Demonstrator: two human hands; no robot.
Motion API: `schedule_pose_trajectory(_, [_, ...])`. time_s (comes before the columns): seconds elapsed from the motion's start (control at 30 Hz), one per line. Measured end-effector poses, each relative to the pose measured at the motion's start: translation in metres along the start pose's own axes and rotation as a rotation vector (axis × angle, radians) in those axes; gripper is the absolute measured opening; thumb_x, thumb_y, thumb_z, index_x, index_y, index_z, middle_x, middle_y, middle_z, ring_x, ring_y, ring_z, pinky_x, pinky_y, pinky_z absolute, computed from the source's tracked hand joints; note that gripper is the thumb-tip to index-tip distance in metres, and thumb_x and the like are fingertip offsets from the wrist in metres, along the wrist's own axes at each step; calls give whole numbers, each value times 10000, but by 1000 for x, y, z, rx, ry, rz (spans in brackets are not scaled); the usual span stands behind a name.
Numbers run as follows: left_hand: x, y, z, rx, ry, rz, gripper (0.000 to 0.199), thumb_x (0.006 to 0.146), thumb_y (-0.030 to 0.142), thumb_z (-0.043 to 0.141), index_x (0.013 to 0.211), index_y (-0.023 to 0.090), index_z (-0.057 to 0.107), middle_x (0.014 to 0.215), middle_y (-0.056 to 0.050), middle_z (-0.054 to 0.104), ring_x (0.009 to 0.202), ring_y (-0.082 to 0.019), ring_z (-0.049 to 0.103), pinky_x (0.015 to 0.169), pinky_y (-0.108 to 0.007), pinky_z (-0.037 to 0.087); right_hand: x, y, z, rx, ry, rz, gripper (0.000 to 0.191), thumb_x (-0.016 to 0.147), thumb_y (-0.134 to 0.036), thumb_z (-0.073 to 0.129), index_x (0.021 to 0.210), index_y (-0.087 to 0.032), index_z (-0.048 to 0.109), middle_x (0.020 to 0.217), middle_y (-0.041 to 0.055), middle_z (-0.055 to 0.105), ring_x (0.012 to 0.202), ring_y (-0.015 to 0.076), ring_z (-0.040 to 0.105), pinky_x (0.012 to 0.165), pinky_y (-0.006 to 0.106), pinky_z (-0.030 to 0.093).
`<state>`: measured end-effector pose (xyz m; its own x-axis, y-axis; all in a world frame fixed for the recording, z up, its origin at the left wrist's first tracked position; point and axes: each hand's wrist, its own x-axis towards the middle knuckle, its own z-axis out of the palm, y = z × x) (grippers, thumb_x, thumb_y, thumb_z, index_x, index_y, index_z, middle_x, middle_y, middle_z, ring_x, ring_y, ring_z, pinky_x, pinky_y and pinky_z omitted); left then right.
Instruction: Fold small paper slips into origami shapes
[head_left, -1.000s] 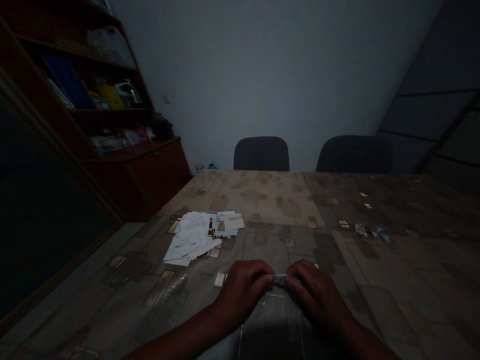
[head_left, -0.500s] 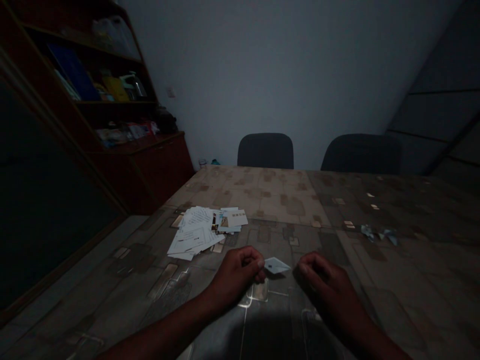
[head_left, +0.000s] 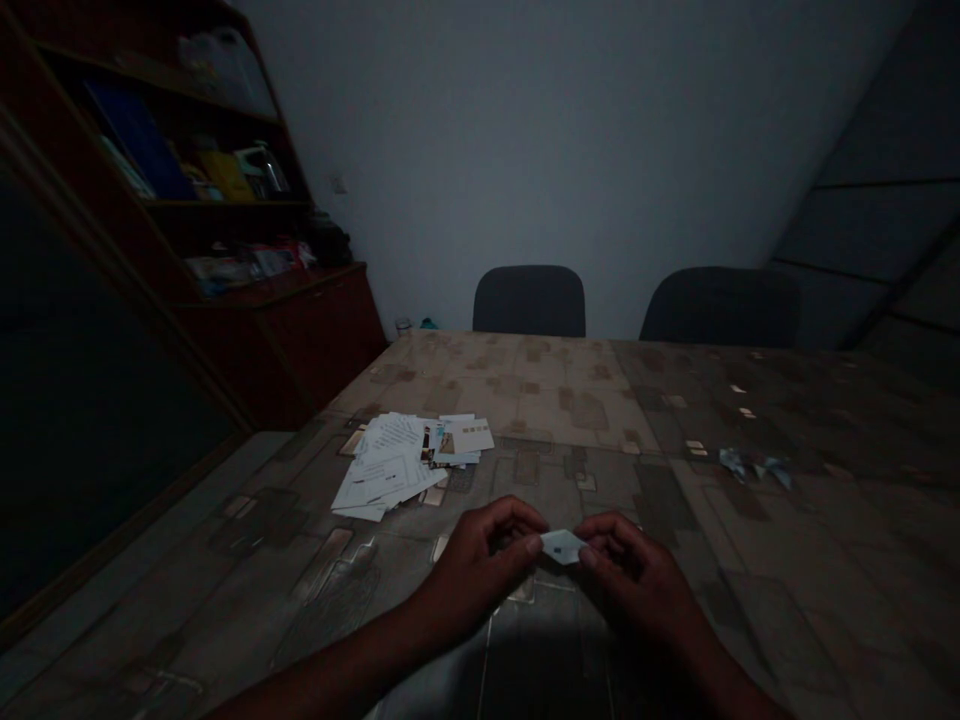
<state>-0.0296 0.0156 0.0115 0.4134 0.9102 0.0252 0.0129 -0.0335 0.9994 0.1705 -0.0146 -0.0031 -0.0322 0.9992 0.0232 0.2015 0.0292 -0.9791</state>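
Between my two hands is a small piece of folded white paper, roughly diamond-shaped, with a small dark mark on it. My left hand pinches its left corner between thumb and fingers. At the opposite corner, the thumb and fingers of my right hand are closed on the paper too. Both hands are just above the patterned tablecloth. Up and to the left of them lies a loose pile of printed paper sheets and cards.
Two small folded paper pieces lie on the table at the right. Two dark chairs stand behind the far edge, against a pale wall. A wooden cabinet with filled shelves rises at the left.
My right hand has moved left and taken hold of the folded paper's right corner. Before, only my left hand held it. The paper has shifted slightly right and down.
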Motion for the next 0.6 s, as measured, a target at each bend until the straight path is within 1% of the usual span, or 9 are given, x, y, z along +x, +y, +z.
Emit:
schedule_pose_trajectory(0.07, [1,2,1,-4,4,25,247,741,276,708,941,145,648,835,-37,652,735,-145,574,647,-235,429,0,2,1,49,23,16,267,792,-439,630,875,-186,636,693,4,635,632,165,606,557,236,448])
schedule_pose_trajectory(0.13, [1,3,2,-14,7,26,299,680,215,727,961,151,649,885,-44,657,754,-148,579,666,-241,441,-2,4,1,25,25,-18,272,781,-442,643,878,-188,642,677,-1,632,615,166,600,544,236,446])
schedule_pose_trajectory(0.17, [1,4,3,-21,13,20,294,668,202,727,947,152,650,874,-41,655,744,-145,578,665,-241,443,-2,4,2,-7,35,-43,266,781,-438,645,876,-189,646,668,-4,629,609,167,597,545,238,446])
schedule_pose_trajectory(0.23, [1,4,5,-32,43,6,241,672,194,722,898,151,649,805,-21,640,707,-134,570,653,-238,443,-5,3,2,-76,80,-85,241,799,-423,629,869,-194,650,663,-8,624,612,168,597,557,241,448])
schedule_pose_trajectory(0.33, [0,4,5,-22,81,38,159,691,175,710,837,149,654,723,2,620,677,-125,565,654,-234,446,-7,2,3,-169,115,-129,198,818,-393,602,857,-204,647,672,-7,629,621,169,603,572,242,457])
schedule_pose_trajectory(0.47, [-2,4,4,63,71,138,57,728,154,681,784,145,680,754,-23,660,723,-146,605,694,-248,461,-7,2,0,-285,75,-239,127,830,-313,562,794,-214,634,714,13,654,666,180,620,613,251,475])
schedule_pose_trajectory(0.53, [-3,5,3,110,64,182,49,736,157,673,779,147,694,767,-35,678,739,-158,622,706,-257,467,-7,2,-1,-323,37,-285,129,838,-289,546,768,-217,626,724,18,657,671,179,622,610,248,474])
schedule_pose_trajectory(0.6, [-4,6,3,148,65,206,57,737,158,666,780,152,703,761,-38,687,734,-163,630,702,-261,471,-8,2,-2,-347,26,-301,134,845,-274,532,760,-220,620,715,13,650,657,174,618,601,244,472])
